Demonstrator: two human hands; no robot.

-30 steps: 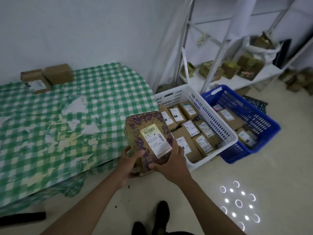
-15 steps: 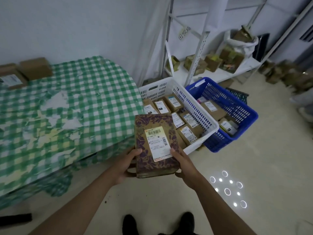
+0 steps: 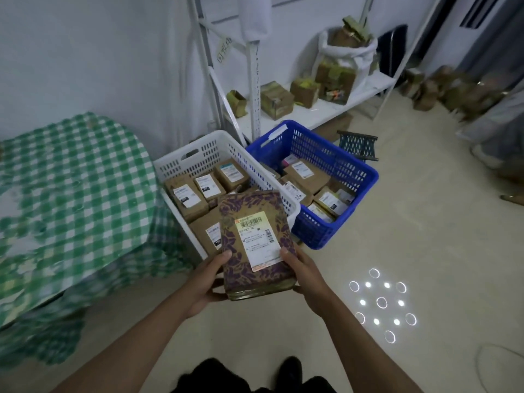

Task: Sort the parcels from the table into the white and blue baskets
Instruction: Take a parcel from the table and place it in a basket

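A purple-and-tan patterned parcel point(image 3: 256, 268) with a pale shipping label faces me, held flat in front of my body. My left hand point(image 3: 207, 282) grips its left edge, thumb on top. My right hand point(image 3: 304, 272) grips its right edge the same way. The parcel hovers over the near corner of the white basket point(image 3: 198, 154), which holds several brown labelled parcels. Right beside it stands the blue basket point(image 3: 354, 171), also holding several brown parcels. The table point(image 3: 71, 194) with a green checked cloth is at the left.
A white metal shelf rack point(image 3: 326, 109) behind the baskets carries cardboard boxes and a white sack. A small dark crate point(image 3: 357, 143) stands behind the blue basket. More boxes lie on the floor at the far right. My shoes show at the bottom edge.
The view has swung right, away from the table toward the baskets. The parcel, held in both hands, has shifted right over the white basket's near corner.
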